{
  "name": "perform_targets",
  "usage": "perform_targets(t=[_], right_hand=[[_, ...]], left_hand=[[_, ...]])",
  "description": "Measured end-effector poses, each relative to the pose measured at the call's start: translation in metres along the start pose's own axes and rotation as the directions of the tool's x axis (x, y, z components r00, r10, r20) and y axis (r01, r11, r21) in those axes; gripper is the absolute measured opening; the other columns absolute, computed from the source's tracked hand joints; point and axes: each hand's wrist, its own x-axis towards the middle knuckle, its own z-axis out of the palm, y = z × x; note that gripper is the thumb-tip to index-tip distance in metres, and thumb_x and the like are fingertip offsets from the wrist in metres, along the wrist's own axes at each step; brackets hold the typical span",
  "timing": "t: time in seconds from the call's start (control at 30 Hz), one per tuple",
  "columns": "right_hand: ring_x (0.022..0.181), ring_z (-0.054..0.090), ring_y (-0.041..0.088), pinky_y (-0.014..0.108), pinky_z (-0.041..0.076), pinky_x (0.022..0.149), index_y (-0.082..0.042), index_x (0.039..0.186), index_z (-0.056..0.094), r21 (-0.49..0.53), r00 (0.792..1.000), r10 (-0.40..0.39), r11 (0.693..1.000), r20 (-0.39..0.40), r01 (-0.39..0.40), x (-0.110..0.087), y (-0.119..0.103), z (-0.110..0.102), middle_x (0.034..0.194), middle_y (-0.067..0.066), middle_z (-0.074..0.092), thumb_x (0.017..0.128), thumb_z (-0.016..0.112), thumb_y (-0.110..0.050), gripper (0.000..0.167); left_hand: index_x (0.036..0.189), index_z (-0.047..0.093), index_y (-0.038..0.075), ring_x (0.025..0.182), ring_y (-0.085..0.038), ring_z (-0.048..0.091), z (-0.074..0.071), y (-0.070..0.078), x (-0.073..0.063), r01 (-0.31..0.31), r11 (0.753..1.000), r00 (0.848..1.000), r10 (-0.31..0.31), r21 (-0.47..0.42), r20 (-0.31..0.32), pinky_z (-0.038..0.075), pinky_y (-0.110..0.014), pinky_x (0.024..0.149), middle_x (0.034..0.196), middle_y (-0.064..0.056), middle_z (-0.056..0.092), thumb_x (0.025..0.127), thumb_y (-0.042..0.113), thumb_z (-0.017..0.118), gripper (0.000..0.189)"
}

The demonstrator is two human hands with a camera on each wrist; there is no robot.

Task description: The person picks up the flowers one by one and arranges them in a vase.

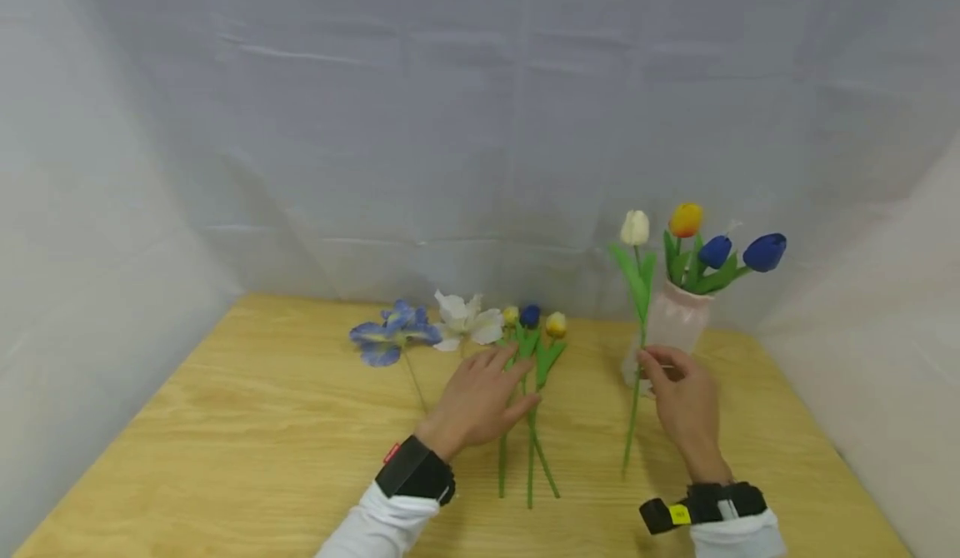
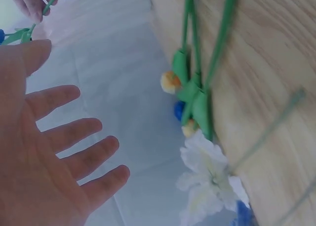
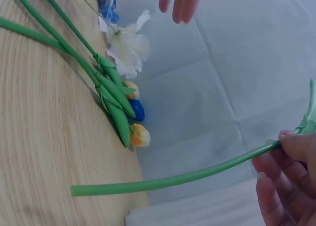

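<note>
My right hand (image 1: 686,400) pinches the green stem of a white tulip (image 1: 635,229) between thumb and fingers, holding it upright in front of the pink vase (image 1: 678,316). In the right wrist view the lower stem (image 3: 173,181) slants free below the fingers. My left hand (image 1: 483,396) hovers over the tabletop with fingers spread, and the left wrist view shows the palm (image 2: 44,152) holding nothing. Beneath and beside it lie a blue tulip (image 1: 529,316) and two yellow-white tulips, one of them the right-hand tulip (image 1: 556,325), their stems crossing.
In the vase stand an orange tulip (image 1: 686,220) and two blue tulips, one leaning right (image 1: 765,252). Left of the lying tulips are a white lily-like flower (image 1: 467,321) and a blue-violet flower (image 1: 393,333). The wooden table (image 1: 247,425) meets a pale cloth backdrop (image 1: 450,125).
</note>
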Motion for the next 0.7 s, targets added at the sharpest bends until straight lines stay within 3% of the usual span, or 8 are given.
perform_targets(t=[0.13, 0.23, 0.47, 0.7], right_hand=[[0.068, 0.058, -0.006, 0.010, 0.046, 0.059, -0.005, 0.099, 0.074, 0.003, 0.988, -0.064, 0.998, -0.144, 0.065, -0.001, 0.005, -0.011, 0.084, 0.010, 0.072, 0.090, 0.069, -0.024, 0.022], [0.070, 0.057, -0.008, 0.008, 0.044, 0.062, -0.004, 0.098, 0.074, -0.008, 0.972, -0.111, 0.994, -0.208, 0.112, -0.002, 0.008, -0.019, 0.083, 0.009, 0.072, 0.089, 0.070, -0.021, 0.019], [0.072, 0.062, -0.003, 0.009, 0.046, 0.066, -0.002, 0.097, 0.073, 0.040, 0.955, -0.181, 0.980, -0.237, 0.195, -0.005, 0.014, -0.034, 0.085, 0.010, 0.071, 0.088, 0.070, -0.011, 0.013], [0.070, 0.062, -0.006, 0.008, 0.046, 0.065, -0.001, 0.096, 0.074, 0.024, 0.932, -0.212, 0.973, -0.293, 0.229, 0.000, 0.015, -0.047, 0.083, 0.011, 0.071, 0.085, 0.073, -0.007, 0.013]], left_hand=[[0.142, 0.046, 0.014, 0.132, -0.031, 0.038, -0.001, 0.007, 0.010, -0.027, 0.999, 1.000, 0.028, -0.042, 0.010, 0.032, -0.049, 0.107, 0.147, -0.014, 0.039, 0.099, 0.048, 0.044, 0.055], [0.144, 0.044, 0.016, 0.133, -0.030, 0.037, 0.000, 0.013, 0.016, -0.044, 0.997, 0.999, 0.045, -0.063, 0.010, 0.032, -0.049, 0.107, 0.148, -0.013, 0.038, 0.099, 0.049, 0.043, 0.056], [0.144, 0.044, 0.018, 0.132, -0.029, 0.038, 0.012, 0.022, 0.021, -0.054, 0.997, 0.997, 0.058, -0.060, 0.051, 0.035, -0.049, 0.105, 0.148, -0.012, 0.037, 0.099, 0.050, 0.043, 0.055], [0.142, 0.046, 0.018, 0.130, -0.031, 0.040, 0.015, 0.030, 0.035, -0.110, 0.993, 0.994, 0.111, -0.034, 0.022, 0.036, -0.047, 0.105, 0.148, -0.013, 0.038, 0.099, 0.049, 0.044, 0.053]])
